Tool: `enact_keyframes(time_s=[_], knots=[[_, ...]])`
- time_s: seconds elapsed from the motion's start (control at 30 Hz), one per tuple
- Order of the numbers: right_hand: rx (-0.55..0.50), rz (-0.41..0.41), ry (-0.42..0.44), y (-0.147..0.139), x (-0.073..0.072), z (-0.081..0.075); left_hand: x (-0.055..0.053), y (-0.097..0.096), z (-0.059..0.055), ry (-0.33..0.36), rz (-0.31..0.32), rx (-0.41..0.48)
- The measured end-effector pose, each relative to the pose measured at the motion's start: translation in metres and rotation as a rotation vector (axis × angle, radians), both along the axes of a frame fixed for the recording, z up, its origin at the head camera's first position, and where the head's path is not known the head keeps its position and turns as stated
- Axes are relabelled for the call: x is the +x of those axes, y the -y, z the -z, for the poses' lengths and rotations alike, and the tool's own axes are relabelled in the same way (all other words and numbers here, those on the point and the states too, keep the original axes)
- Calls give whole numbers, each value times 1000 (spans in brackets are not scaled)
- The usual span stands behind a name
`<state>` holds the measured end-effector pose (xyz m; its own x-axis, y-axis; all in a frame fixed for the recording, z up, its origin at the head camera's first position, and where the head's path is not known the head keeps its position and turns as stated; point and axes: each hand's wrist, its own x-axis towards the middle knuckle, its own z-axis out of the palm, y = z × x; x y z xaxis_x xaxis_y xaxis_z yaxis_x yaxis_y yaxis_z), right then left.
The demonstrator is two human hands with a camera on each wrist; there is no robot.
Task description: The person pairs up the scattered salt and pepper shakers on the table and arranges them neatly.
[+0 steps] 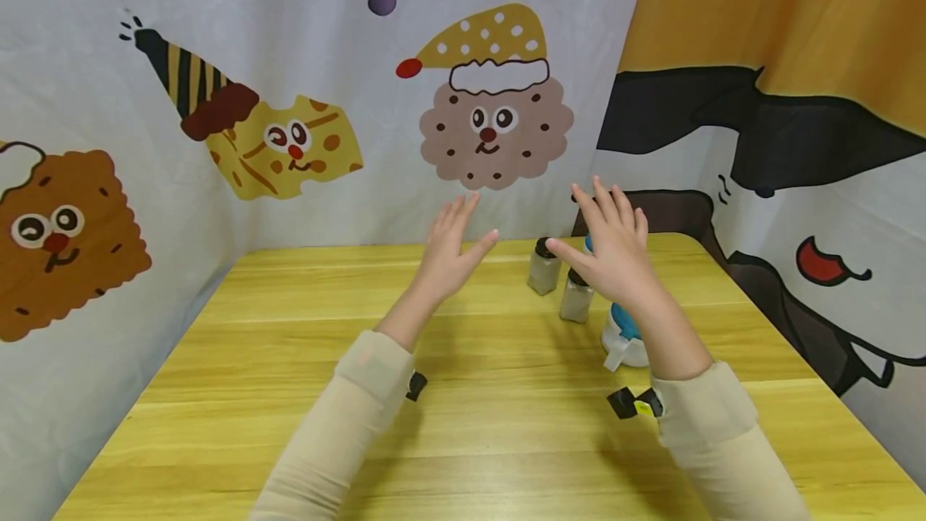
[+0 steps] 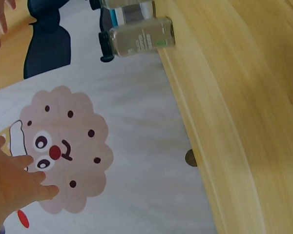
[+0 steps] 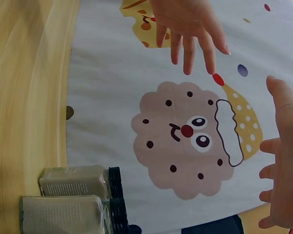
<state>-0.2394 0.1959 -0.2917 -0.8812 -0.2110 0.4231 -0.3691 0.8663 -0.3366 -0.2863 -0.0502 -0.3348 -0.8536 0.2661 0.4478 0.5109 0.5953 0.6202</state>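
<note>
Cartoon-print curtain (image 1: 304, 22) behind a wood-grain table (image 1: 499, 432) with dark-capped jars (image 1: 575, 305), both hands (image 1: 447, 258) (image 1: 615, 254) wide-fingered above it

In the head view the right hand (image 1: 611, 256) hides all but a sliver of a blue-topped object (image 1: 588, 244), and its forearm (image 1: 673, 336) partly covers a white container (image 1: 628, 352). The left hand (image 2: 14, 187) is cropped by the left wrist view's left edge, while the right wrist view's bottom edge cuts off a dark-capped jar (image 3: 63, 214), its print too small to read. Both sleeves (image 1: 318, 449) run out of the head view's lower edge.
</note>
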Motion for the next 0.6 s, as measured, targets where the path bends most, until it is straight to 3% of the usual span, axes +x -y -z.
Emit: enact_keyframes(time_s=[0.6], knots=[[-76, 3, -25, -16, 21, 12, 10, -21, 11, -14, 83, 89]])
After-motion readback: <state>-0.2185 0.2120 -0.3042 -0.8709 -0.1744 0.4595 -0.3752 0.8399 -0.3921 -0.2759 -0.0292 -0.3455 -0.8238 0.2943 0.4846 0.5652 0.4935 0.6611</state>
